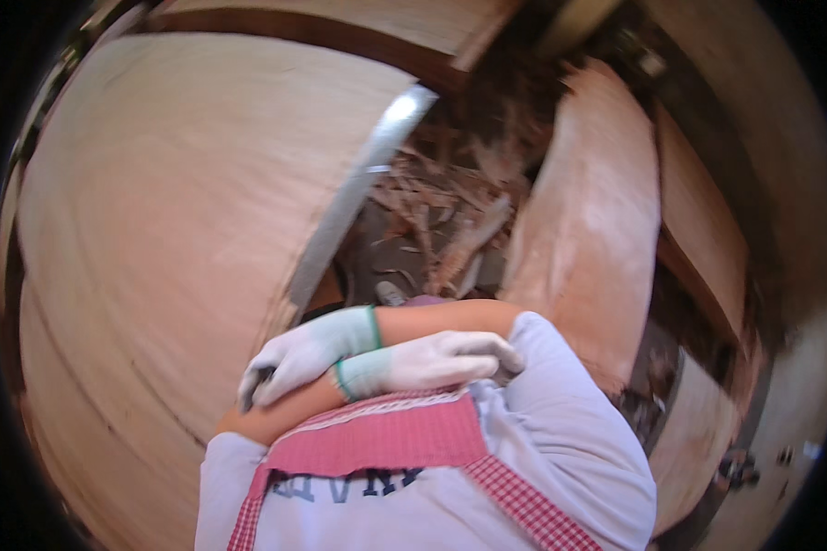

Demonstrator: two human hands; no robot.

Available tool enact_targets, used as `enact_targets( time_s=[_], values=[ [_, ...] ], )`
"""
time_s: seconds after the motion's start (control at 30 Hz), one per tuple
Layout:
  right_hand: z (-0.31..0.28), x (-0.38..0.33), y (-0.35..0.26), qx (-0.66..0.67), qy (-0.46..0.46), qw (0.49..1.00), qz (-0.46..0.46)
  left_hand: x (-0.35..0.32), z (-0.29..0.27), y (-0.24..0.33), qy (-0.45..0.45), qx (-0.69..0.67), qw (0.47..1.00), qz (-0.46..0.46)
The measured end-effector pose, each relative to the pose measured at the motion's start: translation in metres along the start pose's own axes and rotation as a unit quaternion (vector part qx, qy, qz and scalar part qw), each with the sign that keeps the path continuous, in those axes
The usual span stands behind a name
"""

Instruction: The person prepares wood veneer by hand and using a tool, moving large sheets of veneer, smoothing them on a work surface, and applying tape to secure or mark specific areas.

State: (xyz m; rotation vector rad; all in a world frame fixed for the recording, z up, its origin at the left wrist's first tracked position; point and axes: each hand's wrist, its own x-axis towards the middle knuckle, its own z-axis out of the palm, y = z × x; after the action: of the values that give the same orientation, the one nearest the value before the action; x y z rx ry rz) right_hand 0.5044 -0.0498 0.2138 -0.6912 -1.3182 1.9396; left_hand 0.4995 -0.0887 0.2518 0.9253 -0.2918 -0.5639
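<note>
My forearms are crossed in front of my chest, over a pink apron bib (377,436) with checked straps. Both hands wear white knit gloves with green cuffs. My left hand (436,360) lies across to the right, its fingers mostly stretched out and slightly bent, by the sleeve of my right arm. Crossed to the left, my right hand (308,354) rests by my left forearm. Its fingers are loosely bent and apart, with a dark patch between them and grey fingertips. I see no object in either hand.
A wide stack of thin wood veneer sheets (175,202) fills the left, with a shiny metal edge strip (363,193) on its right side. Torn veneer scraps (450,220) litter the floor. Curved veneer sheets (593,220) stand at the right, and a shoe (390,293) shows below.
</note>
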Motion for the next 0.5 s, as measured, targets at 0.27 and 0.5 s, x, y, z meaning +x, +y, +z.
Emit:
enact_targets(
  time_s=[0.27, 0.5],
  values=[
    [-0.042, -0.128, -0.009, -0.074, 0.063, 0.994, -0.042, 0.065, -0.009, -0.002, -0.065, -0.004, 0.996, -0.068],
    [-0.088, -0.409, 0.154, -0.139, 0.881, 0.428, 0.148, 0.119, -0.063, -0.001, 0.210, -0.097, 0.968, -0.102]
  ],
)
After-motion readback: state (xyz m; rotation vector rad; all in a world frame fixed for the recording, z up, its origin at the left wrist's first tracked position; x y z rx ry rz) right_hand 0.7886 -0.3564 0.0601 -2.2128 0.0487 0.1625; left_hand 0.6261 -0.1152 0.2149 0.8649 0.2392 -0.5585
